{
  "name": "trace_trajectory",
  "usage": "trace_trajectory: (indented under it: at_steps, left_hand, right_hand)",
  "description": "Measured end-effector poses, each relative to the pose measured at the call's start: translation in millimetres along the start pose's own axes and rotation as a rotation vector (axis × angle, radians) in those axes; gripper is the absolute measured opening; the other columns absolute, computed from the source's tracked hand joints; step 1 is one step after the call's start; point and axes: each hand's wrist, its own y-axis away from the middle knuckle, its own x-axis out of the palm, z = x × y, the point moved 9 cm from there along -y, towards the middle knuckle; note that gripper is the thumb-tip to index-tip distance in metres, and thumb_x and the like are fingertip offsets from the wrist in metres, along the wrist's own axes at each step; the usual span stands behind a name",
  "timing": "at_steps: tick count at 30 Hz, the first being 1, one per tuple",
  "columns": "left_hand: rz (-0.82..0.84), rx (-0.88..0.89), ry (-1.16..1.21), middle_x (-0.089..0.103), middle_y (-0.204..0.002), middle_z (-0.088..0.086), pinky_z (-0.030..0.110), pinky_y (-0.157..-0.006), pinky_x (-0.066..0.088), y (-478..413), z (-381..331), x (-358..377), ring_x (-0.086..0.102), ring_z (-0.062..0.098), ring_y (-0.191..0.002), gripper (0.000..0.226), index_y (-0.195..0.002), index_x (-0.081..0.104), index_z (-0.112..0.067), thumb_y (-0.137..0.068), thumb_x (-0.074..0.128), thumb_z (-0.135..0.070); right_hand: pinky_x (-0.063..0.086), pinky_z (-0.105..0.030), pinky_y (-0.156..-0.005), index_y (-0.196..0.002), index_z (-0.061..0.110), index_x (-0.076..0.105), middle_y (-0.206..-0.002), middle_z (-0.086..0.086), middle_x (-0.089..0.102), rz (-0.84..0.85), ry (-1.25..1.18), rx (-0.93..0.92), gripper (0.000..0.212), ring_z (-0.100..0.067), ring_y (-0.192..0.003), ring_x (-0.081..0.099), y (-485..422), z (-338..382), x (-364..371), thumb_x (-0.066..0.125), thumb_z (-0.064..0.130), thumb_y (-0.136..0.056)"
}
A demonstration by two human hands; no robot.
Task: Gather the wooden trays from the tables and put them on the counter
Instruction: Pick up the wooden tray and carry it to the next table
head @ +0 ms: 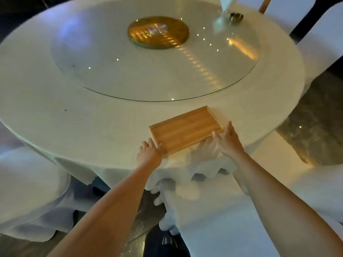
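Observation:
A rectangular wooden tray [185, 129] lies near the front edge of a round table [46, 112] covered with a white cloth. My left hand [149, 152] touches the tray's near left corner with its fingers curled against the rim. My right hand [227, 140] is at the tray's right end, fingers spread along the edge and thumb by the near right corner. The tray is empty and seems to rest on the cloth.
A glass turntable [115, 71] with a gold centre disc [157, 32] fills the middle of the table. A small dark dish [236, 16] and a glass stand at the far right. White-covered chairs [27, 186] stand at left, right and in front of me.

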Motion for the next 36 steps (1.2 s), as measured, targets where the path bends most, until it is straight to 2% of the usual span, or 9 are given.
trace_trajectory:
  at_steps: [5, 10, 14, 17, 21, 24, 30, 34, 36]
  left_hand:
    - [0.016, -0.112, 0.078, 0.04, -0.137, 0.019, 0.045, -0.1, 0.037, -29, 0, 17, 0.04, 0.035, -0.125, 0.054, -0.134, 0.032, -0.005, -0.096, 0.025, -0.042]
    - [-0.028, -0.18, 0.071, 0.042, -0.135, 0.019, 0.044, -0.101, 0.036, -48, 2, 18, 0.042, 0.034, -0.124, 0.053, -0.132, 0.035, -0.002, -0.097, 0.025, -0.04]
    - [-0.056, -0.219, 0.067, 0.041, -0.137, 0.019, 0.045, -0.102, 0.037, -57, 3, 17, 0.042, 0.035, -0.125, 0.053, -0.133, 0.033, -0.002, -0.097, 0.024, -0.041]
    - [-0.071, -0.22, 0.046, 0.041, -0.137, 0.02, 0.045, -0.103, 0.036, -60, 2, 17, 0.042, 0.036, -0.125, 0.054, -0.134, 0.032, -0.001, -0.097, 0.025, -0.04]
    - [-0.091, -0.224, 0.083, 0.042, -0.137, 0.022, 0.044, -0.103, 0.036, -61, 4, 17, 0.044, 0.036, -0.124, 0.054, -0.133, 0.033, 0.001, -0.097, 0.026, -0.039]
    - [-0.118, -0.267, 0.12, 0.047, -0.132, 0.023, 0.044, -0.096, 0.041, -59, 14, 9, 0.049, 0.039, -0.118, 0.05, -0.128, 0.035, -0.001, -0.097, 0.025, -0.038]
    - [-0.162, -0.293, 0.178, 0.061, -0.113, 0.025, 0.043, -0.078, 0.046, -48, 53, -20, 0.059, 0.041, -0.102, 0.041, -0.12, 0.034, -0.005, -0.098, 0.022, -0.037]
    - [-0.188, -0.358, 0.18, 0.061, -0.113, 0.025, 0.041, -0.076, 0.041, -36, 99, -51, 0.057, 0.041, -0.104, 0.042, -0.119, 0.037, -0.003, -0.098, 0.024, -0.036]
    - [-0.236, -0.379, 0.175, 0.06, -0.115, 0.026, 0.039, -0.076, 0.038, -25, 130, -74, 0.056, 0.042, -0.106, 0.042, -0.118, 0.039, -0.001, -0.097, 0.027, -0.036]
  right_hand:
    - [0.02, -0.045, -0.114, -0.148, 0.006, -0.006, -0.158, -0.016, 0.005, 0.018, -0.013, 0.108, 0.077, -0.033, -0.144, 0.012, -47, -20, 11, 0.031, 0.047, -0.095]
    - [0.026, -0.047, -0.109, -0.148, 0.003, 0.003, -0.155, -0.017, 0.013, 0.013, 0.081, 0.132, 0.073, -0.036, -0.14, 0.019, -81, -21, 17, 0.027, 0.048, -0.095]
    - [0.031, -0.046, -0.104, -0.144, 0.0, 0.019, -0.148, -0.021, 0.025, 0.005, 0.132, 0.157, 0.07, -0.037, -0.133, 0.027, -94, -27, 26, 0.027, 0.048, -0.095]
    - [0.033, -0.046, -0.103, -0.137, -0.004, 0.03, -0.143, -0.022, 0.03, -0.022, 0.068, 0.233, 0.069, -0.037, -0.13, 0.029, -99, -27, 27, 0.032, 0.049, -0.093]
    - [0.034, -0.045, -0.102, -0.135, -0.006, 0.031, -0.142, -0.024, 0.032, -0.031, -0.001, 0.321, 0.07, -0.038, -0.13, 0.029, -96, -26, 29, 0.038, 0.048, -0.092]
    - [0.036, -0.044, -0.1, -0.135, -0.007, 0.029, -0.141, -0.025, 0.033, -0.03, 0.0, 0.34, 0.07, -0.039, -0.129, 0.03, -85, -24, 35, 0.041, 0.047, -0.092]
    - [0.04, -0.043, -0.092, -0.135, -0.004, 0.027, -0.137, -0.024, 0.042, 0.019, 0.056, 0.261, 0.067, -0.04, -0.129, 0.03, -65, 10, 44, 0.036, 0.047, -0.093]
    - [0.039, -0.043, -0.096, -0.141, -0.004, 0.017, -0.14, -0.025, 0.04, 0.072, 0.084, 0.138, 0.072, -0.041, -0.129, 0.034, -55, 61, 59, 0.036, 0.046, -0.093]
    - [0.041, -0.044, -0.095, -0.141, -0.005, 0.019, -0.137, -0.025, 0.045, 0.1, 0.074, 0.056, 0.071, -0.041, -0.125, 0.042, -46, 97, 71, 0.037, 0.045, -0.093]
